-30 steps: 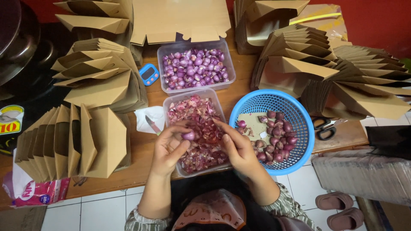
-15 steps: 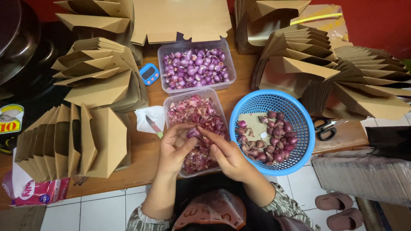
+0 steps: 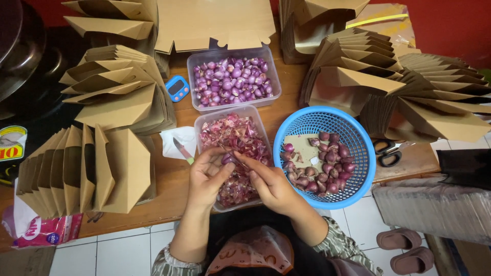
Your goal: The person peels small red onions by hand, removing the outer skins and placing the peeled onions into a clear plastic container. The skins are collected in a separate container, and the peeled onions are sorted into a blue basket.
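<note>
Across the wooden table (image 3: 169,189), fanned stacks of folded brown cardboard boxes (image 3: 107,97) crowd the left side, and more of them (image 3: 409,92) spread over the right. Between the stacks, towards the right, sits a round blue plastic basket (image 3: 358,148) with unpeeled shallots (image 3: 332,153) and a scrap of cardboard inside. At the far middle stands a clear tub of peeled purple shallots (image 3: 232,76), and just in front of it a second clear tub (image 3: 255,115) heaped with reddish peelings (image 3: 232,135).

Over that nearer tub the person's two hands meet. The left hand (image 3: 207,179) is curled with its fingers closed on a single small shallot (image 3: 228,159), holding it just above the peelings. The right hand (image 3: 271,184) touches the same shallot from the other side, thumb and forefinger pinched narrow at its skin.

A small knife with a green handle (image 3: 182,150) lies on a white tissue (image 3: 176,138) just left of the peelings tub. A small blue digital timer (image 3: 178,88) rests beside the far tub, and black scissors (image 3: 388,152) lie right of the basket.
</note>
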